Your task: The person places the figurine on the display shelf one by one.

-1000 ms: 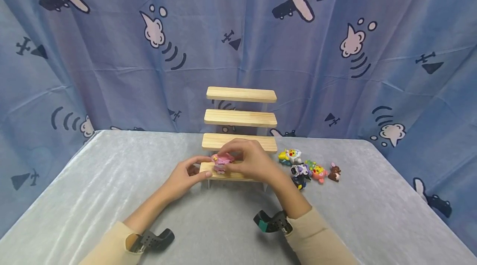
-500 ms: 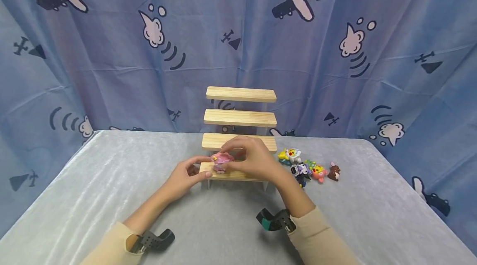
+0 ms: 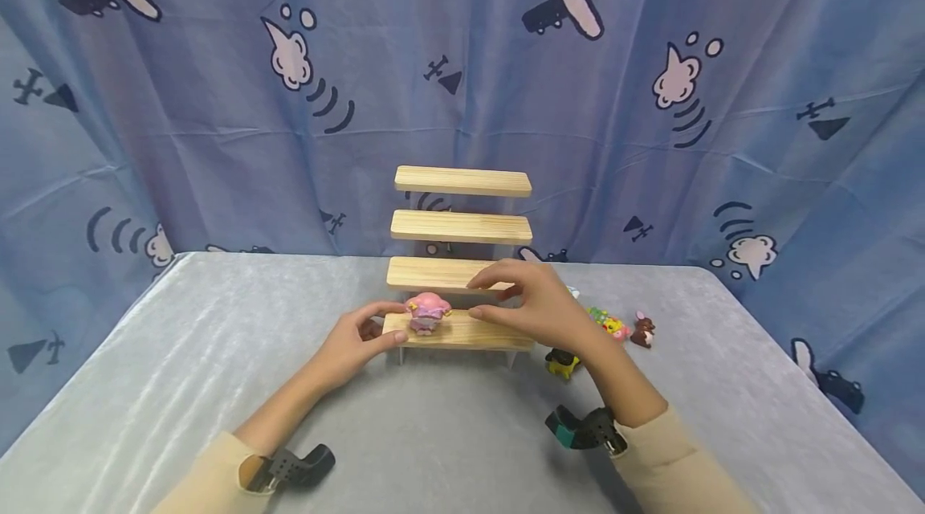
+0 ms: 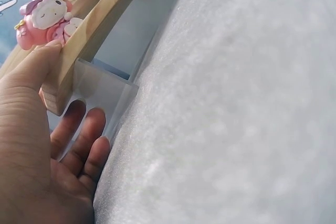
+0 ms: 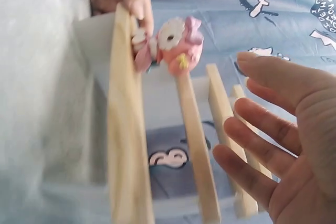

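Observation:
A pink figurine [image 3: 426,313] with a white face stands upright on the left part of the lowest board [image 3: 477,331] of a stepped wooden display stand. At that board's left end my left hand [image 3: 352,342] grips the stand. In the left wrist view its thumb [image 4: 38,66] lies on the wood beside the figurine, and its other fingers [image 4: 84,140] are below, by the clear side support [image 4: 102,87]. My right hand [image 3: 542,301] hovers over the board's right side, apart from the figurine. Its fingers are spread and nothing is between them.
Several small figurines lie right of the stand, partly hidden behind my right hand and forearm. Among them are a brown one [image 3: 642,331] and a black-and-yellow one [image 3: 562,364]. Three higher boards, the top one [image 3: 462,180] included, rise before a blue patterned curtain [image 3: 390,80].
My right hand has let go of the pink figurine and moved right, away from it. The figurine stays standing on the lowest board. My left hand keeps its place at the board's end.

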Demonstrator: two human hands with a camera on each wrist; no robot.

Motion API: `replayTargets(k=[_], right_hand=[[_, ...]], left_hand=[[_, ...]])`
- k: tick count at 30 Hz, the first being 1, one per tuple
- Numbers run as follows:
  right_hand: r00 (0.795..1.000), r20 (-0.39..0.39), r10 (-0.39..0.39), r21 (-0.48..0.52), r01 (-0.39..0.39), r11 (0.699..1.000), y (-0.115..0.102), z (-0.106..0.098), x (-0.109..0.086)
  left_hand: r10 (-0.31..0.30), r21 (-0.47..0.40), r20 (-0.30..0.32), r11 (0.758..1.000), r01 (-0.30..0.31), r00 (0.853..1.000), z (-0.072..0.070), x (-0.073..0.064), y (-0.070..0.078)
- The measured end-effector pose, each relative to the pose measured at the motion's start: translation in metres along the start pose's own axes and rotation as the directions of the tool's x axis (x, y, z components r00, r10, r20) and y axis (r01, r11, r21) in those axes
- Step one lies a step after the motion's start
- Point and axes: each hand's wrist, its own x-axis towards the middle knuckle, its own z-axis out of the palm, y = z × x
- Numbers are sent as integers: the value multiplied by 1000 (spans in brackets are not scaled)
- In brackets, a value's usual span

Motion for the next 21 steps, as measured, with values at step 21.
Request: replayTargets(k=[21], right_hand=[[992, -29, 123, -86, -125, 988, 45, -19, -62]], left_hand=[[-5, 19, 0, 1000, 5, 1000, 0, 0, 1]])
